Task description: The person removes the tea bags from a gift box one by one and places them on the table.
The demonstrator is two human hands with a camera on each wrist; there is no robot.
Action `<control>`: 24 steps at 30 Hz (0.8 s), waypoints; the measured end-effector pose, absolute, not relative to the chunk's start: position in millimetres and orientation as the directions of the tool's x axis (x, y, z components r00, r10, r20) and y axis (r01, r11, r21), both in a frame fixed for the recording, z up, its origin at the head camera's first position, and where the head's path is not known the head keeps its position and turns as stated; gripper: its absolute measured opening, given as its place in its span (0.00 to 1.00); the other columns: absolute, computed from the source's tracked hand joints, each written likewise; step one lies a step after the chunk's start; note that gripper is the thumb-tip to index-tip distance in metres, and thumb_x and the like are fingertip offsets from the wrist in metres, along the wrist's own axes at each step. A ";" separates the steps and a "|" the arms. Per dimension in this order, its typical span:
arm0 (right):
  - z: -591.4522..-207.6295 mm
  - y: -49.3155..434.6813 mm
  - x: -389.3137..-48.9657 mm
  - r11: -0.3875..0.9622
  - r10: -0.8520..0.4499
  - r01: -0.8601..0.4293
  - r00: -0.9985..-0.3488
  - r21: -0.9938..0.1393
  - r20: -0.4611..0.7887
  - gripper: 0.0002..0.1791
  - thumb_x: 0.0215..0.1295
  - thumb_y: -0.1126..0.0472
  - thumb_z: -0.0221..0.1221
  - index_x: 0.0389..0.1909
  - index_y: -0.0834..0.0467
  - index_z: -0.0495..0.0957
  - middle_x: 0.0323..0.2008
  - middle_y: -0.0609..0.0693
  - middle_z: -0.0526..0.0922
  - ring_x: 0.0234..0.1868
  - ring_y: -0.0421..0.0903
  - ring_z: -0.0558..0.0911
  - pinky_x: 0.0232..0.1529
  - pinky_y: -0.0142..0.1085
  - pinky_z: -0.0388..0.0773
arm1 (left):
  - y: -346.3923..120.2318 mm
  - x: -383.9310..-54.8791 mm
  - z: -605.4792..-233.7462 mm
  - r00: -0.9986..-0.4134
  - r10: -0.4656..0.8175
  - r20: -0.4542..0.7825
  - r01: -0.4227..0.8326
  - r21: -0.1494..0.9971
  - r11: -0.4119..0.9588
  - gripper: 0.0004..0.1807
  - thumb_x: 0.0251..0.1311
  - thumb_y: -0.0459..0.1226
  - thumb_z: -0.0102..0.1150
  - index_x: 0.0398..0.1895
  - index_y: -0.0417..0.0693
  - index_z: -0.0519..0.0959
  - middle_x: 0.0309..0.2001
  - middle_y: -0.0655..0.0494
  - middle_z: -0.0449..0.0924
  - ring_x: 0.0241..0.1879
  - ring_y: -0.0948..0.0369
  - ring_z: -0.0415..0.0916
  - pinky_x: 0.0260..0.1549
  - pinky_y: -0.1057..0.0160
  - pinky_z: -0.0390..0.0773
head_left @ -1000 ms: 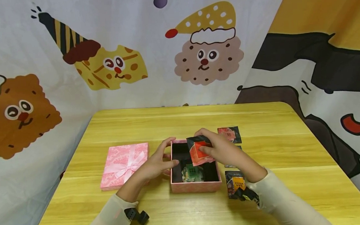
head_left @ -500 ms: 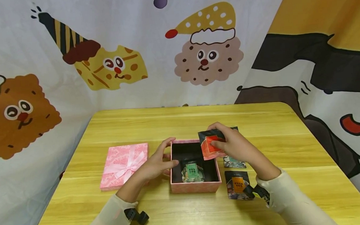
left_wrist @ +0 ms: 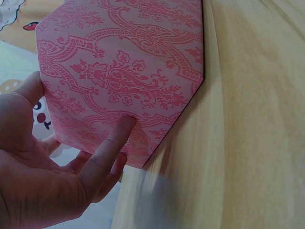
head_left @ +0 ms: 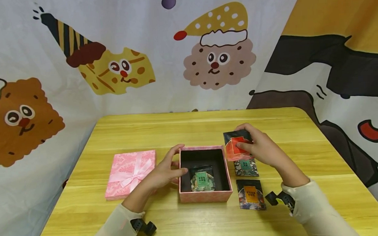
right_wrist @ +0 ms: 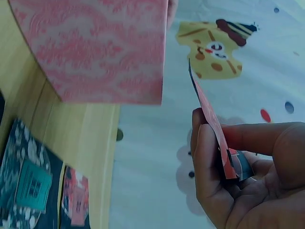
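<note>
A pink patterned box [head_left: 206, 196] with a black interior stands at the table's centre. My left hand [head_left: 164, 172] holds its left wall, thumb over the rim; in the left wrist view, fingers [left_wrist: 109, 148] touch the outside of the box [left_wrist: 119, 71]. Inside lies a black packet with a green label [head_left: 202, 180], near the front. My right hand [head_left: 265, 149] pinches a black-and-red packet [head_left: 230, 152] between thumb and fingers, raised beyond the box's right edge. The right wrist view shows this packet [right_wrist: 212, 114] edge-on.
Right of the box lie a green-labelled packet [head_left: 246, 168] and, nearer, an orange-labelled packet [head_left: 251, 195]. A pink-labelled packet [right_wrist: 76, 200], seen in the right wrist view, is behind the held one. The pink lid with a bow [head_left: 130, 175] lies left on the wooden table [head_left: 176, 129].
My right hand has carried the black-and-red packet from over the box to the right, past its edge, above the packets on the table. The left hand and box have stayed put.
</note>
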State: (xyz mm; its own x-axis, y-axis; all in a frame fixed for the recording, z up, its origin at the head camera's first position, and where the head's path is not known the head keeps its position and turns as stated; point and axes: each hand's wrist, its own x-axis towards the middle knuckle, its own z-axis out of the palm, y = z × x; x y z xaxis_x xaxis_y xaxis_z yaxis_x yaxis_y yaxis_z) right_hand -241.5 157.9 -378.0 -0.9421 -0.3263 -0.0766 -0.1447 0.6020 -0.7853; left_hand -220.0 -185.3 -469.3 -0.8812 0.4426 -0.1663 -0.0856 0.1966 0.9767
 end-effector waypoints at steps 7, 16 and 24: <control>-379.3 178.6 -247.3 0.577 -0.266 -0.092 -0.960 -0.812 -0.081 0.24 0.77 0.63 0.58 0.69 0.58 0.64 0.45 0.64 0.79 0.29 0.51 0.80 0.28 0.40 0.84 | -185.3 -219.8 -468.7 -0.880 0.445 -0.166 -0.082 0.976 0.201 0.46 0.68 0.35 0.65 0.82 0.65 0.51 0.80 0.47 0.45 0.62 0.41 0.71 0.37 0.49 0.87; -389.1 201.2 -259.8 0.611 -0.224 -0.061 -0.970 -0.789 -0.099 0.26 0.77 0.64 0.57 0.71 0.60 0.61 0.43 0.64 0.78 0.23 0.48 0.78 0.27 0.41 0.83 | -185.1 -220.1 -468.6 -0.880 0.447 -0.160 -0.078 0.978 0.195 0.46 0.68 0.35 0.65 0.82 0.64 0.50 0.80 0.46 0.45 0.62 0.40 0.71 0.37 0.48 0.87; -404.1 223.1 -274.8 0.595 -0.204 -0.021 -0.971 -0.803 -0.125 0.25 0.79 0.66 0.53 0.71 0.64 0.59 0.47 0.68 0.78 0.29 0.48 0.81 0.28 0.39 0.83 | -185.5 -219.7 -467.8 -0.879 0.449 -0.162 -0.079 0.977 0.199 0.46 0.68 0.36 0.65 0.82 0.65 0.50 0.80 0.45 0.45 0.62 0.40 0.71 0.37 0.49 0.88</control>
State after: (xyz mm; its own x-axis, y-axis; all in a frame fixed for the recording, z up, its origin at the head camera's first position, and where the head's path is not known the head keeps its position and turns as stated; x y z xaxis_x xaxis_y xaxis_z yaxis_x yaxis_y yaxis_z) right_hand -274.8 223.1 -404.1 -0.9709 -0.2039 -0.1254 -0.0213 0.5954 -0.8032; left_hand -219.7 -185.5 -467.8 -0.8788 0.4488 -0.1621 -0.0787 0.1987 0.9769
